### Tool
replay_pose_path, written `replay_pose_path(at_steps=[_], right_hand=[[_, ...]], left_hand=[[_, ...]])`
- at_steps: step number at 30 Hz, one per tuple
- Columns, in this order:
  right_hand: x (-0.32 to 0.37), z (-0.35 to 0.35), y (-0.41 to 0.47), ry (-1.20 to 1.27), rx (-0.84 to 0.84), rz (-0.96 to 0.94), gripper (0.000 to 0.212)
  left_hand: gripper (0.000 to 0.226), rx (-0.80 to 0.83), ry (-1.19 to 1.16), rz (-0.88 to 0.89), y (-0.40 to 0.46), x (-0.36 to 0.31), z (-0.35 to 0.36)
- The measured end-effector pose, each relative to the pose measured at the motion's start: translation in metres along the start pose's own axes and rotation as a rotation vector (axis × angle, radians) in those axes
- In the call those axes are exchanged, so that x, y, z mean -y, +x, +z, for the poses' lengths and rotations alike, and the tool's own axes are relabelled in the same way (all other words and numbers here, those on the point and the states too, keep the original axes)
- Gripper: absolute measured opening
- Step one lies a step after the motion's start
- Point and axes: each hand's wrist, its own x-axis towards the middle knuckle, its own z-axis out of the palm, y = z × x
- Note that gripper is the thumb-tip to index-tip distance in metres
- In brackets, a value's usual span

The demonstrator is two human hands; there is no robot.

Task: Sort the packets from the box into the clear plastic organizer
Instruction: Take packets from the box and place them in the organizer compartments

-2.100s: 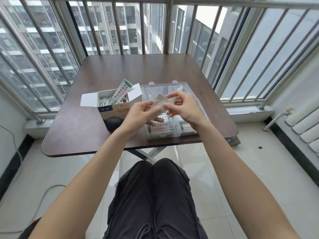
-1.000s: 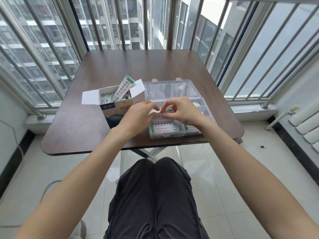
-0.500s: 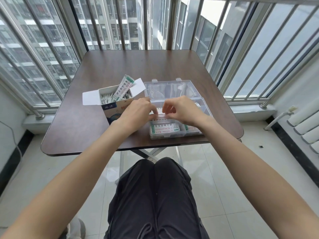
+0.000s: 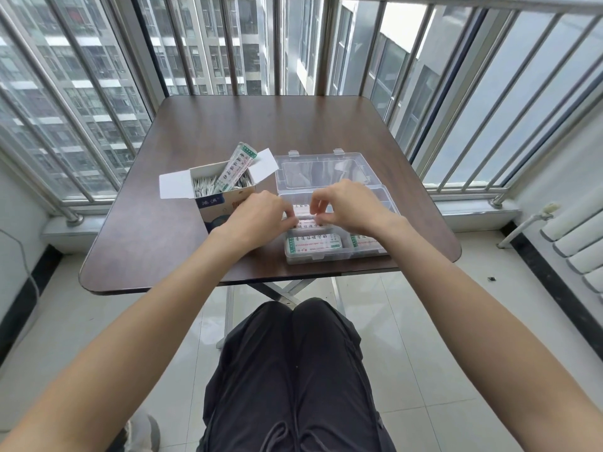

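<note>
Both hands' fingers (image 4: 291, 213) hide the organizer's (image 4: 326, 256) middle compartments; packet print illegible.

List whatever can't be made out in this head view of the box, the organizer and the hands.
- Packet between the hands: mostly covered by the left hand and right hand.
- Organizer middle compartments: hidden under both hands.
- Packet print: too small to read.
- Box front label: partly blocked by the left hand.
- Number of packets in the box: too small to count.

- A dark brown table (image 4: 228, 125) with rounded corners on crossed metal legs (image 4: 280, 290).
- Metal window bars (image 4: 277, 44) behind it, tower blocks beyond.
- A white radiator (image 4: 580, 236) on the right.
- Pale tiled floor (image 4: 424, 337).
</note>
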Motion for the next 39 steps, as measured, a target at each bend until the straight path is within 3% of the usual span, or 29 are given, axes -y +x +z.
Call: replay_pose_path(at_steps=[15,18,20,22,24,27,29,32,39], right_hand=[[0.003,-0.017,0.002,-0.004,-0.014,-0.027,0.013],[0.009,-0.036,0.006,0.196,-0.212,-0.025,0.011],[0.021,-0.045,0.018,0.314,-0.344,-0.060,0.014],[0.039,-0.051,0.036,0.299,-0.309,-0.111,0.028],[0.059,-0.052,0.055,0.201,-0.162,-0.164,0.047],[0.079,-0.049,0.075,0.085,-0.028,-0.174,0.058],[0.085,-0.047,0.080,0.047,-0.052,-0.188,0.045],[0.090,-0.050,0.083,0.131,-0.102,-0.220,0.018],[0.101,-0.071,0.085,-0.033,0.074,-0.292,0.011]], left_hand=[[0.028,-0.118,0.009,-0.001,-0.013,-0.010,-0.014],[0.023,-0.282,-0.084,0.073,-0.038,-0.001,-0.029],[0.020,-0.495,-0.184,0.125,-0.051,0.011,-0.042],[0.022,-0.636,-0.198,0.113,-0.057,0.031,-0.050],[0.044,-0.606,-0.110,0.034,-0.058,0.055,-0.055],[0.082,-0.370,-0.017,-0.068,-0.058,0.081,-0.055],[0.083,-0.301,-0.063,-0.094,-0.057,0.086,-0.050],[0.075,-0.326,-0.113,-0.110,-0.056,0.087,-0.042],[0.074,-0.337,-0.146,-0.121,-0.053,0.091,-0.043]])
